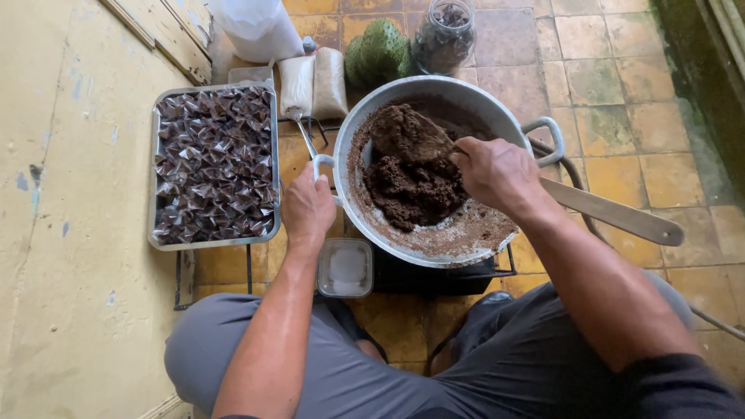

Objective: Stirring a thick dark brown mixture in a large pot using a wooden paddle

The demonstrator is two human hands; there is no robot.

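Observation:
A wide metal pot (434, 91) sits on a low black stand, holding a thick dark brown mass (415, 190). My right hand (497, 172) grips the shaft of a long wooden paddle (621, 216); its blade is coated in the brown mass and dug into it. My left hand (308, 208) holds the pot's left handle (321, 161). My knees in grey trousers are at the bottom of the view.
A metal tray (214, 242) full of small dark wrapped cones lies left of the pot. A small clear tub (346, 268) sits by my left wrist. Behind are two filled bags (314, 81), a green spiky fruit (378, 50) and a glass jar (444, 35). Yellow wall at left.

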